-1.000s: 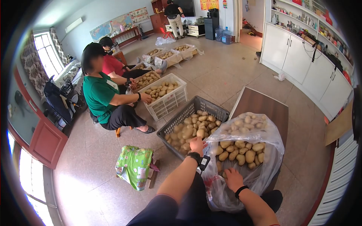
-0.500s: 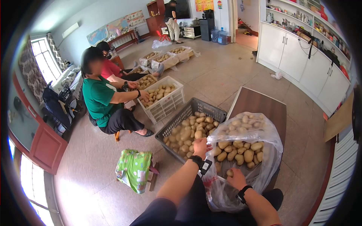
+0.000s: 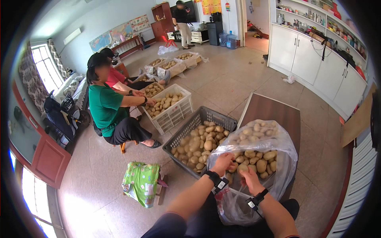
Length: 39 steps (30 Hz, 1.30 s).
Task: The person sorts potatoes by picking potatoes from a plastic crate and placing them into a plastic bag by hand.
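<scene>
A clear plastic bag (image 3: 286, 147) full of potatoes (image 3: 261, 166) lies open in front of me. My right hand (image 3: 251, 181) is at its mouth, with its fingers around a potato (image 3: 242, 169). Close beside it, my left hand (image 3: 223, 163) is curled at the bag's left edge; what its fingers hold, if anything, is hidden. To the left of the bag stands a dark grey plastic crate (image 3: 176, 139), partly filled with potatoes (image 3: 208, 145).
A brown board-like surface (image 3: 274, 113) lies under the bag. A low stool with a green cover (image 3: 141, 183) stands left. Beyond the crate, a person in green (image 3: 105, 105) sits at a white crate (image 3: 174, 115) of potatoes. White cabinets (image 3: 307, 59) line the right wall.
My left hand has moved right, from the crate side to the bag's mouth. My right hand has risen slightly with a potato, and the two hands are now closer together.
</scene>
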Each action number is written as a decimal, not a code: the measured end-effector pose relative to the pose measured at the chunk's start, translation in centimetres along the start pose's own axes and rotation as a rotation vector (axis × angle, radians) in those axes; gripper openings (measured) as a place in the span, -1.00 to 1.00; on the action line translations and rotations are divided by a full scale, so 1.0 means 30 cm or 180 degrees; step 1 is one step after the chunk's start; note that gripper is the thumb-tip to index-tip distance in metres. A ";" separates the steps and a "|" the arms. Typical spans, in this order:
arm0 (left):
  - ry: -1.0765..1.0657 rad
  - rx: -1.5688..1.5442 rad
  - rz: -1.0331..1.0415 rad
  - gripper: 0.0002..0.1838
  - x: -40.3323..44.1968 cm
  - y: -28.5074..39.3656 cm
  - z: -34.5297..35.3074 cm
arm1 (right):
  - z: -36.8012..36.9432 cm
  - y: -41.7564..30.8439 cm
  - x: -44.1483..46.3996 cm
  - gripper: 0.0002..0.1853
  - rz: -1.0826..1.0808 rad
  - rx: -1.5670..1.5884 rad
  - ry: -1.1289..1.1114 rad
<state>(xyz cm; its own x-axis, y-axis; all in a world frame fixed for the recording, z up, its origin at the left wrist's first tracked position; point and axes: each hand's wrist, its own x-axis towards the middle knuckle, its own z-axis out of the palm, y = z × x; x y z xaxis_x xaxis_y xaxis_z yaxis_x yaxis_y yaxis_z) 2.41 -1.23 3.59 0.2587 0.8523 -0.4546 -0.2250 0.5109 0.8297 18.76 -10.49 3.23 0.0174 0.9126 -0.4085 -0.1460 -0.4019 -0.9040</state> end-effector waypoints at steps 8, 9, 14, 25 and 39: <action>-0.0221 0.0514 0.0168 -0.66 -0.030 -0.024 0.064 | 0.032 -0.038 -0.006 -0.72 -0.0123 0.0033 -0.0081; -0.0223 0.0513 0.0168 -0.66 -0.031 -0.020 0.062 | 0.031 -0.032 -0.004 -0.71 -0.0121 0.0043 -0.0044; -0.0527 0.0874 -0.0109 -0.64 -0.035 -0.008 0.059 | 0.014 -0.017 0.004 -0.69 -0.0090 0.0095 0.0001; -0.0767 0.0971 -0.0077 -0.66 -0.075 0.007 0.090 | 0.021 -0.045 -0.013 -0.61 -0.0118 0.0491 0.0114; -0.1355 0.0438 -0.0497 -0.62 -0.090 0.013 0.093 | -0.006 -0.033 0.022 -0.43 0.0115 -0.0005 -0.0026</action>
<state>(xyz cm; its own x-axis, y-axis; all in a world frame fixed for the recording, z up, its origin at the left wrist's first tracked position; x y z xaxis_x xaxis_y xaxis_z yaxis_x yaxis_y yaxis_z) 4.26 -3.66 6.04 0.6481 0.6300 -0.4279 -0.0337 0.5850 0.8103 19.10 -9.50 3.83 0.0042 0.8981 -0.4399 -0.1447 -0.4347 -0.8889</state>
